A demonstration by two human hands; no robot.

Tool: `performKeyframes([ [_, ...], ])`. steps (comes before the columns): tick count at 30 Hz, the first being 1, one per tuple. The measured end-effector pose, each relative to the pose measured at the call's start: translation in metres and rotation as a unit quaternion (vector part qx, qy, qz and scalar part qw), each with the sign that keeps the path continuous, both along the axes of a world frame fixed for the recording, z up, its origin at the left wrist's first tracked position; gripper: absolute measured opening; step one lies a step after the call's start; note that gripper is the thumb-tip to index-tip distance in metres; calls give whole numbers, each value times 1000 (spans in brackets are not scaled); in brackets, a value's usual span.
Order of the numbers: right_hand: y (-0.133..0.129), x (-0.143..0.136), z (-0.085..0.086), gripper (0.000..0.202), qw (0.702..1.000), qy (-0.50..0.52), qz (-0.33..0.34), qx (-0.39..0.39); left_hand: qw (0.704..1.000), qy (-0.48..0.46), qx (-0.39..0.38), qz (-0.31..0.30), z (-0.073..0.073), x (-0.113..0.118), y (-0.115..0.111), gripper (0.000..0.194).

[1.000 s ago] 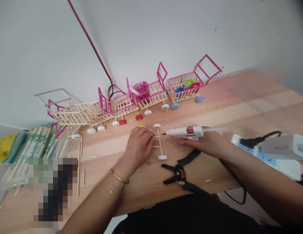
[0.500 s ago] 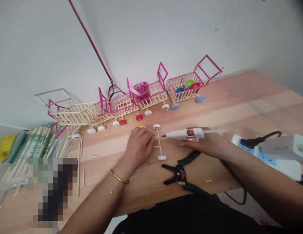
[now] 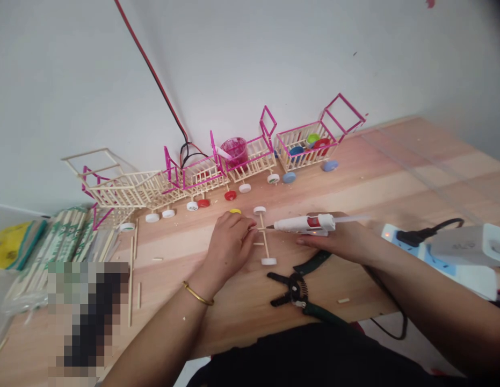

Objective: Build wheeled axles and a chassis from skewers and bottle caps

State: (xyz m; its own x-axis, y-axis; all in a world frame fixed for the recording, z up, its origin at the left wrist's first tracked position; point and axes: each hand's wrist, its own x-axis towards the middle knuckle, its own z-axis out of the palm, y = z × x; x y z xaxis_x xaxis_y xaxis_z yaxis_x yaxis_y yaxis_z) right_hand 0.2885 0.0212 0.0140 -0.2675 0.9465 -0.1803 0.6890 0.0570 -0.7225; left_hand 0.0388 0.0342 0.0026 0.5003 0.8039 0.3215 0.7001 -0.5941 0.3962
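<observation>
My left hand (image 3: 232, 242) is closed on the left part of a small stick frame, its fingertips pinching near a crosspiece. This stick frame (image 3: 266, 244) has a white cap wheel (image 3: 259, 210) at its far end and another white cap wheel (image 3: 268, 262) at its near end. My right hand (image 3: 338, 236) is wrapped round a white glue gun (image 3: 302, 224), which points left. Its nozzle tip is at the joint of the frame, beside my left fingertips. A yellow cap (image 3: 234, 211) shows just behind my left hand.
Stick carts (image 3: 250, 161) with cap wheels line the wall. Green-handled pliers (image 3: 296, 290) lie near the front edge. A power strip (image 3: 414, 250) with plugs is at right; bundled sticks (image 3: 66, 236) and loose sticks (image 3: 131, 279) are at left. A cable hangs below my right arm.
The view has shifted very slightly. Both hands, the glue gun and the stick frame keep nearly the same places, the nozzle still at the joint.
</observation>
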Motion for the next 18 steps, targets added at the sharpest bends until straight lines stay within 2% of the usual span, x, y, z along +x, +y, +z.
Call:
performKeyframes([
  [18,0,0,1,26,1000,9,9,-12,999,29,-26,3,5,-11,-1,19],
])
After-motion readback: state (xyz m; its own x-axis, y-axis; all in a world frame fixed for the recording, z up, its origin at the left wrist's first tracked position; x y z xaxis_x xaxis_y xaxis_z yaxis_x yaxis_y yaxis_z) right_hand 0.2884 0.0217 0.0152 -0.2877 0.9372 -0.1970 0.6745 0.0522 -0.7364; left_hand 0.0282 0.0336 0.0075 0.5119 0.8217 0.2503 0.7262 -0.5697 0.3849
